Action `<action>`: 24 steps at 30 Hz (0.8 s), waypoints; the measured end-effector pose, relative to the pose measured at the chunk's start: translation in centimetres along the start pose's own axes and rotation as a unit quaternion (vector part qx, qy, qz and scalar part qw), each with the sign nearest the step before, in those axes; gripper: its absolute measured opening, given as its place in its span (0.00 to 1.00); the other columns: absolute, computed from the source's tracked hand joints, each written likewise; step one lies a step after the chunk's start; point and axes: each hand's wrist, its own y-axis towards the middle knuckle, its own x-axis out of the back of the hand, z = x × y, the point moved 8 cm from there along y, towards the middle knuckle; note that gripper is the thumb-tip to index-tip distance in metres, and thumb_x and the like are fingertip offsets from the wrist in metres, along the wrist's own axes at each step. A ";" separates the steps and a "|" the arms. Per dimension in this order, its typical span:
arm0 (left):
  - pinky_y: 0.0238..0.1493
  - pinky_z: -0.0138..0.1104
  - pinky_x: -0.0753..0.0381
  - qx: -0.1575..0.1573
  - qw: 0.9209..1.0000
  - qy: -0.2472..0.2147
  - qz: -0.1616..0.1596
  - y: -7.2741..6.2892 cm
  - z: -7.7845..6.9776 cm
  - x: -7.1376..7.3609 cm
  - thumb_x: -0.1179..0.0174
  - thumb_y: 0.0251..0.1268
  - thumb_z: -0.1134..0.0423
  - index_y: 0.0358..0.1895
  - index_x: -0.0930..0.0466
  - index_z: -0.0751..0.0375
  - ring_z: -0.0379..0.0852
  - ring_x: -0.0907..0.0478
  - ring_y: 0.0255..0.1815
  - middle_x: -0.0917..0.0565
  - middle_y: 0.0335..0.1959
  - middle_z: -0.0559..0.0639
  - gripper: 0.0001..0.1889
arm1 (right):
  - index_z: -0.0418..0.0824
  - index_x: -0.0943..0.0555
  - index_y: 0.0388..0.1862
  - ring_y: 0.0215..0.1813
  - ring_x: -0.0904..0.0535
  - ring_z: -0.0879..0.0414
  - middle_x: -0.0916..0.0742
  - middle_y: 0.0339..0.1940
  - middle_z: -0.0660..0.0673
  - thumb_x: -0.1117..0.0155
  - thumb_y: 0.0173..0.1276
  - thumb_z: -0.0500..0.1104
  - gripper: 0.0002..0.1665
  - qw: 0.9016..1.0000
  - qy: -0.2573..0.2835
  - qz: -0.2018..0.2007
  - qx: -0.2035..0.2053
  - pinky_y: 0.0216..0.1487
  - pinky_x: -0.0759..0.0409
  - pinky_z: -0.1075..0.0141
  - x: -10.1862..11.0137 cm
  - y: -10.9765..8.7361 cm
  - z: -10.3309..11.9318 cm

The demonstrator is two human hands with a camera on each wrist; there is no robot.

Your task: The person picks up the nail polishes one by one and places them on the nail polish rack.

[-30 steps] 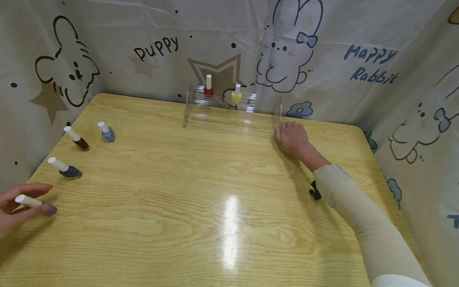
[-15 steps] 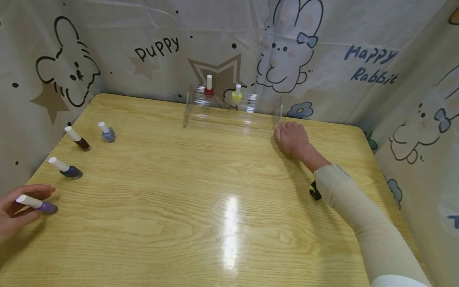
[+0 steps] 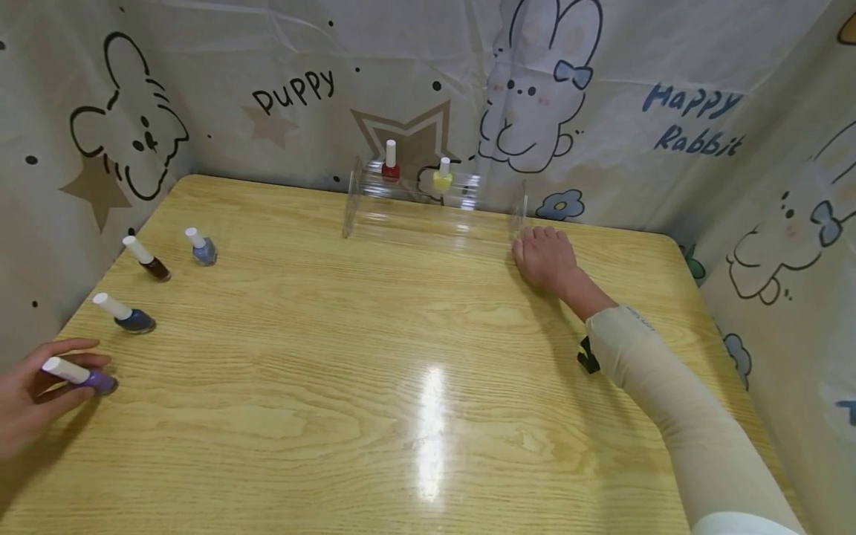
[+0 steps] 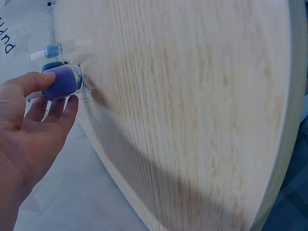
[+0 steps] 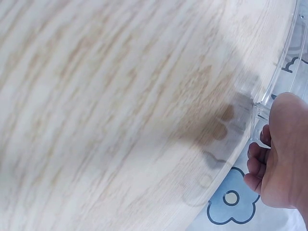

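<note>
My left hand point(image 3: 33, 397) pinches a purple nail polish bottle point(image 3: 102, 382) with a white cap, thumb on one side and fingers on the other. In the left wrist view the purple bottle point(image 4: 61, 83) is tilted, its base toward the tabletop. Farther off stand a dark blue nail polish bottle point(image 3: 136, 321), a dark brown one point(image 3: 157, 268) and a light blue one point(image 3: 205, 252). At the back, my right hand point(image 3: 545, 258) grips the right end of a clear acrylic rack point(image 3: 408, 215), fingers curled. A red nail polish bottle point(image 3: 391, 172) and a yellow one point(image 3: 443, 180) stand on the rack.
A wooden table point(image 3: 301, 357) spans the view. A printed curtain point(image 3: 267, 44) hangs along its back and sides. Next to my right sleeve point(image 3: 655, 386) shows a small black object point(image 3: 588, 358), partly hidden by the forearm.
The left hand has shifted slightly to the right with the purple bottle, and its fingers have adjusted around it. My right hand and the rack stay in place.
</note>
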 end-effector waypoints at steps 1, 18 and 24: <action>0.48 0.18 0.27 -0.001 1.000 -0.005 -0.001 0.0 0.0 0.0 0.41 0.63 0.83 0.68 0.35 0.76 0.28 0.20 0.49 0.17 0.51 0.36 0.29 | 0.30 0.32 0.41 0.52 0.28 0.33 0.22 0.47 0.30 0.70 0.82 0.48 0.24 1.000 0.000 0.000 0.000 0.53 0.32 0.43 0.0 0.0 0.0; 0.43 0.20 0.23 0.018 0.983 -0.176 -0.058 -0.2 1.5 0.5 0.53 0.56 0.96 0.68 0.38 0.68 0.34 0.17 0.47 0.13 0.47 0.46 0.35 | 0.30 0.32 0.40 0.51 0.29 0.34 0.22 0.46 0.31 0.70 0.82 0.48 0.24 1.000 0.003 -0.003 0.001 0.52 0.32 0.43 -0.1 0.1 0.0; 0.41 0.20 0.23 0.032 0.995 -0.080 -0.043 0.8 0.2 0.0 0.53 0.54 0.97 0.68 0.36 0.68 0.30 0.18 0.47 0.14 0.49 0.39 0.37 | 0.30 0.33 0.39 0.50 0.28 0.33 0.22 0.43 0.30 0.71 0.82 0.47 0.24 1.000 0.003 -0.005 0.003 0.51 0.32 0.43 0.0 0.0 0.0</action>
